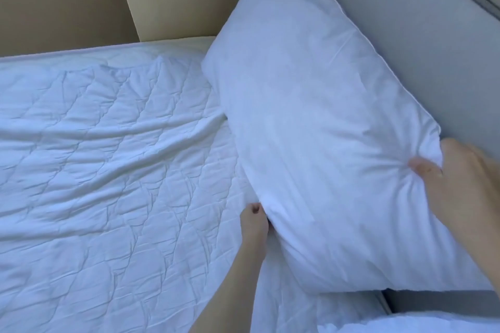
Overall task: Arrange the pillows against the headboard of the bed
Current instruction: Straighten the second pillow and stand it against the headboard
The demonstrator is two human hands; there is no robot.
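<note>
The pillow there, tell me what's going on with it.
A person is setting a white pillow against the grey headboard of the bed. The right hand pinches the pillow's upper near corner, bunching the fabric, while the left hand is tucked under its lower edge, on the quilted white cover. The pillow leans tilted along the headboard. A bit of other white bedding shows at the bottom edge.
</note>
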